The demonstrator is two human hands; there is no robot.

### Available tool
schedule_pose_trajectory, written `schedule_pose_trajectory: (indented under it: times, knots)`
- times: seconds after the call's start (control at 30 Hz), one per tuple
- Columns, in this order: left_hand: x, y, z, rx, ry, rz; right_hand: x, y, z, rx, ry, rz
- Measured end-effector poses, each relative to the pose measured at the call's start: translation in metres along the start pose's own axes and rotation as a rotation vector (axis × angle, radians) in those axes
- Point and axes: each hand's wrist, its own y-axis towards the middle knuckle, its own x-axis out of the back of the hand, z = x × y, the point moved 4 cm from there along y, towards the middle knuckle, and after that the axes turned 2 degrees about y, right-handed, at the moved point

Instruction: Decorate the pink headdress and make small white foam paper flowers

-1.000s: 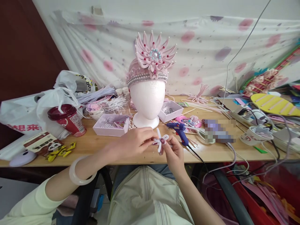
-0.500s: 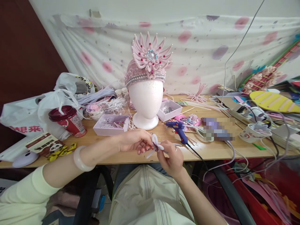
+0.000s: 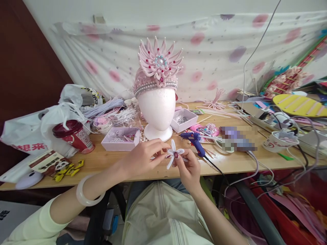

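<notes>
Between my hands, above the table's front edge, is a pale lilac flower (image 3: pixel 173 144) with looped petals and a dark red centre. My right hand (image 3: pixel 188 167) grips it, thumb at the centre. My left hand (image 3: pixel 153 154) pinches the flower's left side with thumb and fingertips. Behind them a white foam head (image 3: pixel 158 110) wears a pink beaded crown (image 3: pixel 158 69). A blue glue gun (image 3: pixel 195 141) lies just right of the flower.
Lilac boxes (image 3: pixel 120 144) (image 3: pixel 184 124) of beads flank the foam head. A red lidded cup (image 3: pixel 79 139), white plastic bags (image 3: pixel 28 131) and yellow sweets (image 3: pixel 66 170) are left. A paper cup (image 3: pixel 276 143) and cables stand right, beyond a pixelated patch.
The flower has turned and its petals now spread towards the camera. My left fingers have moved from loosely curled to pinching beside it. The view has shifted slightly.
</notes>
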Motion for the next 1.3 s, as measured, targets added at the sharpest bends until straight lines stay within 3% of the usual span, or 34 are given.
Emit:
schedule_pose_trajectory:
  times: [0.17, 0.33, 0.43, 0.53, 0.67, 0.77, 0.83, 1.0, 1.17, 1.3]
  knots:
    - [-0.004, 0.001, -0.001, -0.120, 0.089, -0.038, -0.001, 0.000, 0.003, -0.029, 0.048, -0.006]
    - [-0.007, 0.006, 0.004, -0.087, 0.024, 0.005, -0.002, 0.000, 0.003, -0.052, 0.047, 0.027]
    - [-0.006, 0.012, 0.004, -0.029, -0.036, 0.080, 0.000, 0.001, 0.002, 0.008, -0.075, 0.045]
    - [-0.004, 0.021, 0.006, 0.142, -0.156, 0.231, 0.003, 0.003, 0.006, 0.214, -0.317, 0.062]
    - [-0.009, 0.030, 0.016, 0.587, -0.612, 0.589, -0.001, 0.003, 0.015, 0.550, -0.532, 0.131]
    - [-0.009, 0.033, 0.021, 0.831, -0.739, 0.758, -0.006, 0.001, 0.013, 0.587, -0.523, 0.139]
    - [-0.006, 0.036, 0.023, 0.837, -0.741, 0.710, -0.004, 0.001, 0.008, 0.451, -0.449, 0.062]
    - [-0.007, 0.031, 0.020, 0.753, -0.856, 0.408, 0.002, 0.004, -0.007, 0.079, -0.233, -0.105]
    - [-0.023, 0.023, 0.021, 0.702, -0.797, 0.154, 0.003, 0.006, -0.013, -0.066, -0.069, -0.113]
    - [-0.031, 0.020, 0.021, 0.607, -0.617, 0.070, 0.000, 0.011, -0.018, -0.170, 0.055, 0.021]
